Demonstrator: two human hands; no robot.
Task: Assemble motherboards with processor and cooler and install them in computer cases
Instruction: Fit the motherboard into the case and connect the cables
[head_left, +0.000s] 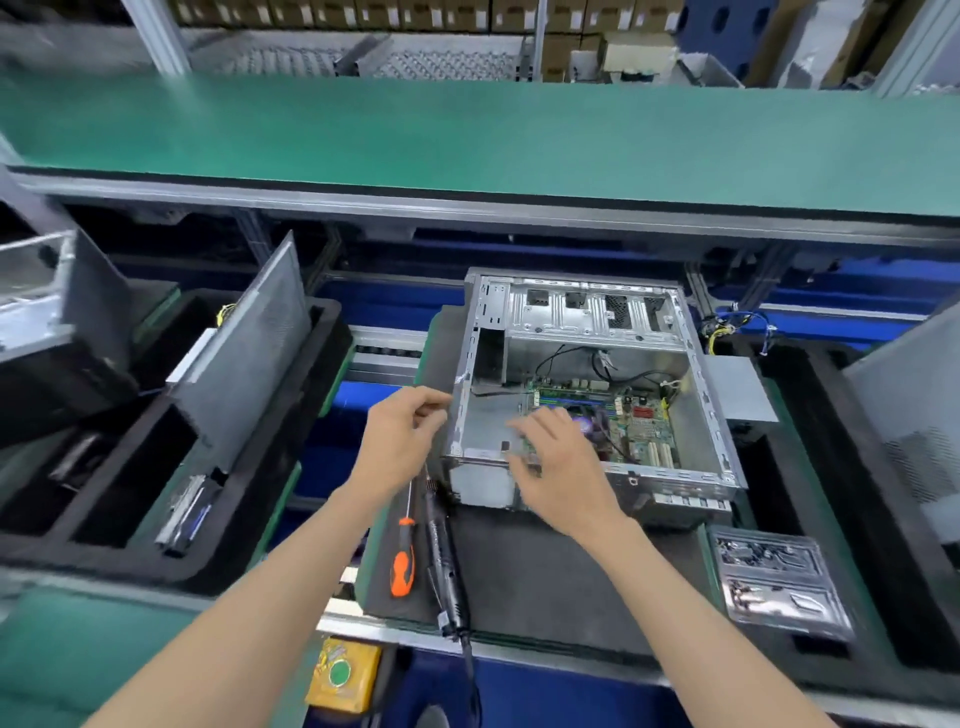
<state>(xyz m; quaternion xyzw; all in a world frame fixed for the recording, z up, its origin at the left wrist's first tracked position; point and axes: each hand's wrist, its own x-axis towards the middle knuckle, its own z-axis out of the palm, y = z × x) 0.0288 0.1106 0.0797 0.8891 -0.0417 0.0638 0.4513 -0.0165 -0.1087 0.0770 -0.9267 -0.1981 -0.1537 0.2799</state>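
Motherboard (613, 415): seated low inside the open computer case (597, 384), toward its right half; the case lies on the bench pad (545, 561).
Left hand (400, 436): fingers curled at the case's left rim; whether they pinch anything, I cannot tell.
Right hand (556, 457): fingers spread and relaxed over the board's near edge.
Risk, cables (597, 364): loose leads could get trapped under the board.
Risk, rim: sheet-metal edges may scrape my knuckles.
Risk, screwdriver (404, 556): lies near my left forearm; a nudge could roll it.

My left hand (402, 441) hovers at the left rim of the open computer case (587, 384), fingers loosely curled. My right hand (563, 467) reaches over its near wall, fingers spread above the motherboard (631, 423). An orange screwdriver (404, 556) lies near the mat's left edge.
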